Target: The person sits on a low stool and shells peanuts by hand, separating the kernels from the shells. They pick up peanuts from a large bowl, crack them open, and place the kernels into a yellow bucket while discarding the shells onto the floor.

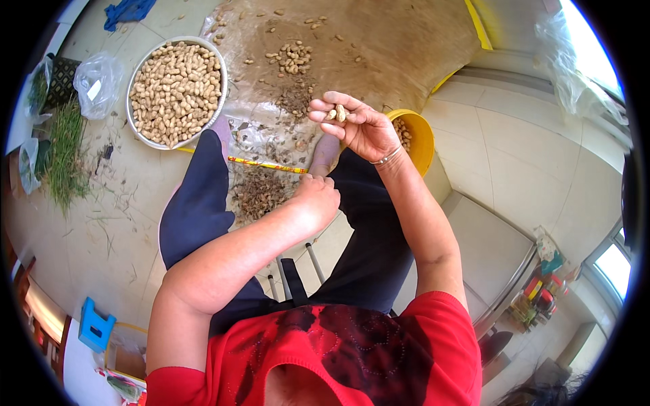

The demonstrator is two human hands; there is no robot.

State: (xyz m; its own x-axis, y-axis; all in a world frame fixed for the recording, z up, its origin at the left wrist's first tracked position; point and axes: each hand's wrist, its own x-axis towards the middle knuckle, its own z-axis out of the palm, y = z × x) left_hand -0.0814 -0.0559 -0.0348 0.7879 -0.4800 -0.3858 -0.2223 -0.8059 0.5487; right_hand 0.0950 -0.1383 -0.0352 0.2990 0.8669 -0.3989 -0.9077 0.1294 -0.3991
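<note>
My right hand (363, 124) is raised beside a yellow bucket (424, 142), palm up, with a few unshelled peanuts (338, 113) on its fingers. The bucket has peanuts inside. Lower and between my knees is my left hand (317, 195), its fingers curled and their tips hidden, so I cannot tell if it holds anything. It is above a heap of brown debris (259, 193). At the left, a round metal basin (225, 83) is filled with unshelled peanuts (175, 94). A smaller pile of peanuts (293, 57) lies on the soiled plastic sheet (396, 56) ahead of me.
Green stalks (66, 152) and a clear plastic bag (98, 83) lie on the tiled floor at the left. A blue cloth (127, 12) lies beyond the basin. A blue stool (95, 325) is at the lower left. A pale cabinet (487, 243) is at my right.
</note>
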